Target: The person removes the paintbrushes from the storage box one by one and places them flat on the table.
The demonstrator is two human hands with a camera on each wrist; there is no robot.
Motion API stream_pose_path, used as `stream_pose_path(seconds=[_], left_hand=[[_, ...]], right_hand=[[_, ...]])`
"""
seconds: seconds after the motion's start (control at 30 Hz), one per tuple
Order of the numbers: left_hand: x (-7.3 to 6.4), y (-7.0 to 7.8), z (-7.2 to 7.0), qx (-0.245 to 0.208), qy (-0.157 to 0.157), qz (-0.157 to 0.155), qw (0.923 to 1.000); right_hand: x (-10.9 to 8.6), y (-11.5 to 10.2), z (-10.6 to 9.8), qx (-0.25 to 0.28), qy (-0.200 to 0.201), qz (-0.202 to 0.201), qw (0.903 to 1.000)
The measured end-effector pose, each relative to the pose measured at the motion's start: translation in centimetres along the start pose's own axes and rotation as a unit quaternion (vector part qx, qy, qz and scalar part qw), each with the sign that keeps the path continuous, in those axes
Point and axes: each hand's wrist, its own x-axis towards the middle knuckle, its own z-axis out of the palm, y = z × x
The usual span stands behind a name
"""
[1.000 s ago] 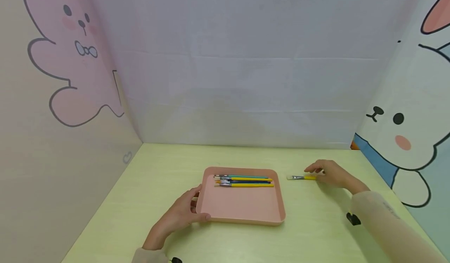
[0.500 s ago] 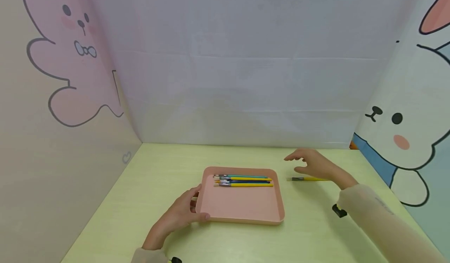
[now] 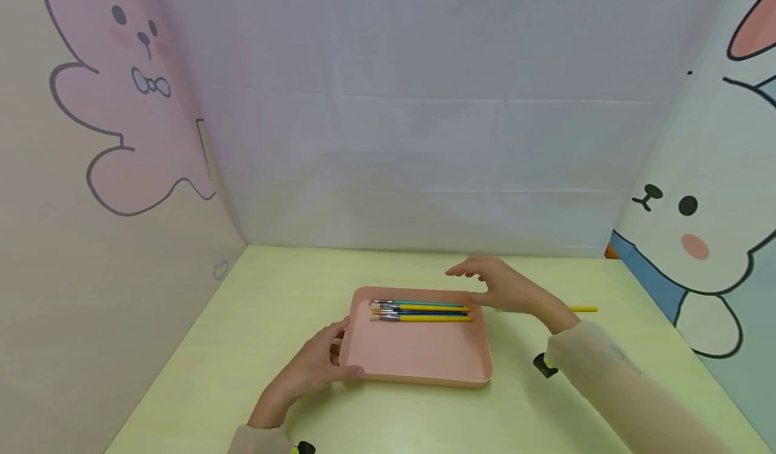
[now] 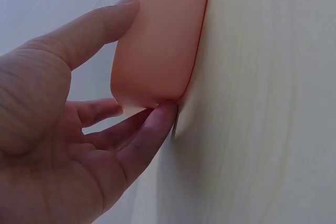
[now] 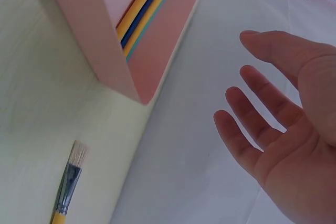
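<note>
A pink tray [image 3: 418, 356] lies on the table, with several paintbrushes [image 3: 433, 318] side by side towards its far edge. My left hand [image 3: 310, 363] holds the tray's near left corner; in the left wrist view the thumb is against one wall and the fingers [image 4: 152, 135] reach around the corner. Over the far right corner of the tray hovers my right hand [image 3: 506, 289], fingers spread and nothing in them. One loose paintbrush with a yellow handle [image 3: 585, 309] lies right of the tray, partly hidden behind the right forearm; its bristles [image 5: 79, 154] show in the right wrist view.
The pale yellow tabletop [image 3: 424, 417] is bounded by a white sheet [image 3: 418, 171] at the back. Side panels carry cartoon animals, a pink one [image 3: 130, 117] at left and a white rabbit [image 3: 715, 218] at right.
My right hand has left the loose paintbrush and moved left, to the tray's far right corner. The brush stays on the table. My left hand keeps its place on the tray.
</note>
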Motion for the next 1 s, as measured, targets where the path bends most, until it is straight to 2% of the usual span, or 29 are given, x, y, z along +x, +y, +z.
stream_pose_path(seconds=[0.3, 0.67, 1.0], left_hand=[[0.1, -0.4, 0.0, 0.031, 0.002, -0.016, 0.9994], [0.0, -0.2, 0.0, 0.025, 0.003, -0.021, 0.9994], [0.0, -0.2, 0.0, 0.026, -0.003, -0.019, 0.9995]], right_hand=[[1.6, -1.4, 2.7, 0.049, -0.021, -0.002, 0.9986], [3.4, -2.5, 4.8, 0.034, -0.052, -0.027, 0.9977], [4.8, -3.2, 6.4, 0.063, -0.112, 0.044, 0.9907]])
